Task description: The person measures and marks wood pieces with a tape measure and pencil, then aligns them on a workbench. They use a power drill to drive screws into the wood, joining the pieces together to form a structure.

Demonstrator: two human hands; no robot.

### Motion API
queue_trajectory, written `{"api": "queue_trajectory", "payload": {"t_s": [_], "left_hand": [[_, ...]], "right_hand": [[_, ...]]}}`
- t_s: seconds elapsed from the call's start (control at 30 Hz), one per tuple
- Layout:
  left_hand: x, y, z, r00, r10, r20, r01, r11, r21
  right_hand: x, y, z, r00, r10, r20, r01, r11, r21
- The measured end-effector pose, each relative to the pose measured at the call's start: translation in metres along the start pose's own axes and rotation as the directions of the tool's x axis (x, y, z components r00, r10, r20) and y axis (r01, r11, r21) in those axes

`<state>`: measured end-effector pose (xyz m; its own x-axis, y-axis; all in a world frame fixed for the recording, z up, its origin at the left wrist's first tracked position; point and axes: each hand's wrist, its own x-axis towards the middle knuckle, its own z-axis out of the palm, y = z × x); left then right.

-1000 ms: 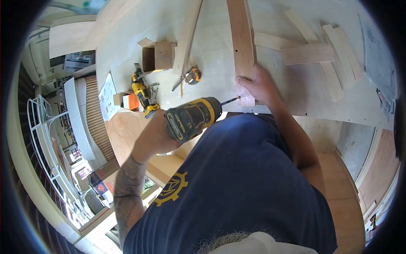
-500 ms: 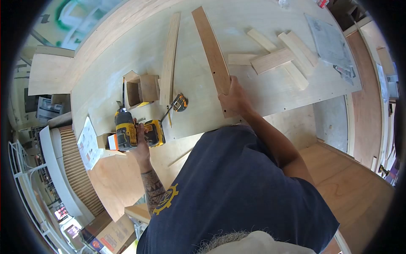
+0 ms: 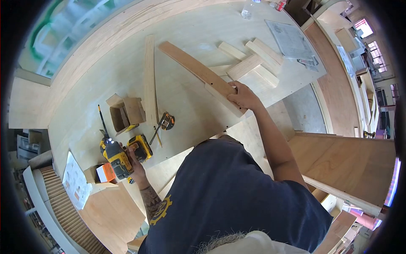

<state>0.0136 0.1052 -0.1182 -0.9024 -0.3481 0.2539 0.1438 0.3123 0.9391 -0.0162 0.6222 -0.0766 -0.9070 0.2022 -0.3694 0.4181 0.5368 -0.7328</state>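
My left hand (image 3: 134,165) is closed round the grip of a yellow and black cordless drill (image 3: 117,158), whose long bit points away from me above the table's left part. In my right hand (image 3: 244,96) is the near end of a long reddish-brown board (image 3: 190,65), which has dark holes near that end. A paler strip (image 3: 224,98) shows along the board's near side. Between my hands lie a tape measure (image 3: 167,121), a pencil (image 3: 158,139) and a long pale board (image 3: 150,80).
An open cardboard box (image 3: 127,113) stands beyond the drill. Near it are an orange and white box (image 3: 106,172) and a printed sheet (image 3: 77,180). Several short pale boards (image 3: 264,57) lie crossed at the right, with a clear bottle (image 3: 247,10) and a grey flat sheet (image 3: 289,39) farther back.
The brown board has turned, its far end swinging left, and its paler side strip now shows. The drill has tilted in my left hand. The whole view has shifted and turned.
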Motion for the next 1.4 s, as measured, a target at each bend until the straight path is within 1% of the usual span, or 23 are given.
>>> {"api": "queue_trajectory", "payload": {"t_s": [0.13,0.2,0.3,0.4,0.43,0.53,0.6,0.63,0.7,0.73,0.8,0.83,0.87,0.9,0.93,1.0,1.03,1.1,1.13,1.2,1.27,1.37,1.4], "left_hand": [[0.005,0.0,-0.002,1.0,0.013,-0.009,-0.013,0.999,-0.04],[0.01,0.002,-0.002,1.0,0.003,-0.006,-0.004,0.993,-0.122],[0.004,0.009,0.001,0.999,-0.016,0.044,0.021,0.994,-0.111],[-0.003,-0.011,-0.005,0.994,-0.107,-0.017,0.107,0.994,-0.021],[-0.01,0.005,0.001,0.995,-0.103,-0.018,0.102,0.994,-0.022],[-0.037,0.029,0.018,0.99,-0.03,-0.136,0.02,0.997,-0.073],[-0.065,0.01,0.021,0.91,0.077,-0.407,-0.043,0.995,0.091],[-0.078,0.01,0.026,0.908,0.076,-0.411,-0.043,0.995,0.09],[-0.102,0.014,0.044,0.875,-0.021,-0.483,0.068,0.994,0.08],[-0.111,0.025,0.058,0.868,-0.021,-0.496,0.072,0.994,0.083],[-0.129,0.051,0.085,0.955,-0.202,-0.217,0.269,0.898,0.349],[-0.136,0.049,0.114,0.99,-0.045,-0.137,0.086,0.947,0.31],[-0.138,0.062,0.145,0.991,-0.137,-0.01,0.137,0.978,0.155],[-0.138,0.081,0.177,0.972,-0.189,0.136,0.16,0.966,0.202],[-0.14,0.095,0.211,0.964,-0.133,0.228,0.089,0.977,0.191],[-0.14,0.133,0.27,0.907,-0.071,0.415,-0.046,0.963,0.264],[-0.139,0.139,0.295,0.872,0.036,0.489,-0.204,0.934,0.295],[-0.143,0.175,0.334,0.79,0.031,0.612,-0.318,0.875,0.366],[-0.147,0.182,0.349,0.806,0.012,0.592,-0.298,0.872,0.388],[-0.154,0.19,0.369,0.766,-0.042,0.641,-0.394,0.758,0.521],[-0.16,0.174,0.373,0.784,-0.096,0.613,-0.359,0.735,0.574],[-0.155,0.157,0.348,0.766,-0.031,0.643,-0.378,0.786,0.489],[-0.151,0.155,0.333,0.741,-0.097,0.665,-0.258,0.873,0.414]], "right_hand": [[-0.004,0.0,-0.003,0.999,0.038,-0.021,-0.039,0.999,-0.027],[-0.001,0.009,0.0,0.993,-0.027,-0.111,0.021,0.998,-0.055],[-0.001,0.015,-0.001,0.99,-0.029,-0.136,0.017,0.996,-0.093],[0.001,0.022,0.0,0.987,-0.029,-0.156,0.018,0.997,-0.07],[0.0,0.022,-0.002,0.987,-0.032,-0.158,0.021,0.998,-0.067],[0.004,0.027,-0.015,0.988,-0.044,-0.149,0.038,0.998,-0.042],[0.016,0.037,-0.031,0.978,-0.132,-0.161,0.132,0.991,-0.009],[0.022,0.043,-0.044,0.978,-0.136,-0.159,0.136,0.991,-0.011],[0.039,0.053,-0.076,0.906,-0.256,-0.336,0.237,0.967,-0.096],[0.056,0.069,-0.092,0.907,-0.267,-0.325,0.248,0.964,-0.098],[0.087,0.102,-0.125,0.744,-0.443,-0.5,0.292,0.889,-0.353],[0.096,0.112,-0.141,0.749,-0.454,-0.483,0.312,0.884,-0.348],[0.104,0.122,-0.154,0.76,-0.426,-0.492,0.178,0.863,-0.472],[0.112,0.131,-0.164,0.765,-0.4,-0.504,0.041,0.812,-0.582],[0.117,0.138,-0.172,0.773,-0.41,-0.483,0.067,0.811,-0.581],[0.122,0.146,-0.181,0.899,-0.242,-0.365,0.01,0.845,-0.535],[0.119,0.148,-0.182,0.895,-0.263,-0.359,0.019,0.829,-0.559],[0.121,0.152,-0.184,0.901,-0.252,-0.354,0.015,0.833,-0.553],[0.122,0.155,-0.185,0.897,-0.223,-0.381,-0.02,0.841,-0.541],[0.123,0.16,-0.189,0.896,-0.247,-0.369,0.015,0.848,-0.53],[0.123,0.166,-0.192,0.892,-0.264,-0.367,0.044,0.859,-0.51],[0.126,0.18,-0.198,0.872,-0.31,-0.379,0.092,0.864,-0.496],[0.127,0.185,-0.199,0.861,-0.325,-0.39,0.097,0.859,-0.502]]}}
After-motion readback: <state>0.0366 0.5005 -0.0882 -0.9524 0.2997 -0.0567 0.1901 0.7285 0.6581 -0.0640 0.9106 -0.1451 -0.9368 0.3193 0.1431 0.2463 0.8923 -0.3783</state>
